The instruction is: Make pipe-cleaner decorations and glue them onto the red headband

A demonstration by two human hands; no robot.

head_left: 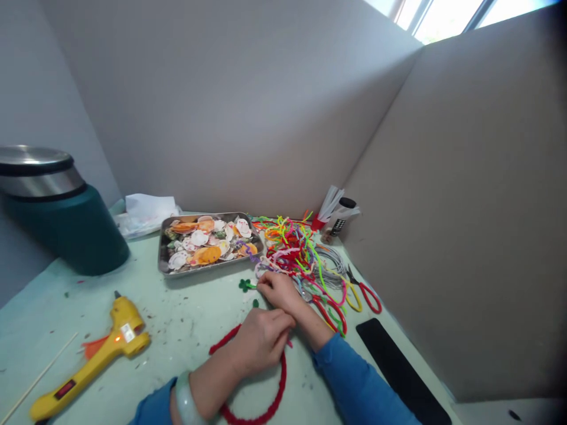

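A fuzzy red pipe-cleaner ring [282, 386] lies at the front of the table, partly covered by my left hand [261, 339]. The fingers of that hand are curled closed where the ring comes out from under them; the exact grip is hidden. Just beyond, my right hand [279, 290] reaches across, its wrist close to the left fingers. Its fingertips are pinched at the stem of a small green pipe-cleaner flower [245, 285]. A dark green scrap [256, 303] lies just in front of the flower.
A yellow glue gun [119, 330] and a thin stick [39, 378] lie left, before a green bottle [66, 224]. Behind are a metal tray [208, 270] of shells and tangled pipe cleaners [287, 242]. Red-handled scissors [371, 297] and a black strip [398, 366] lie right.
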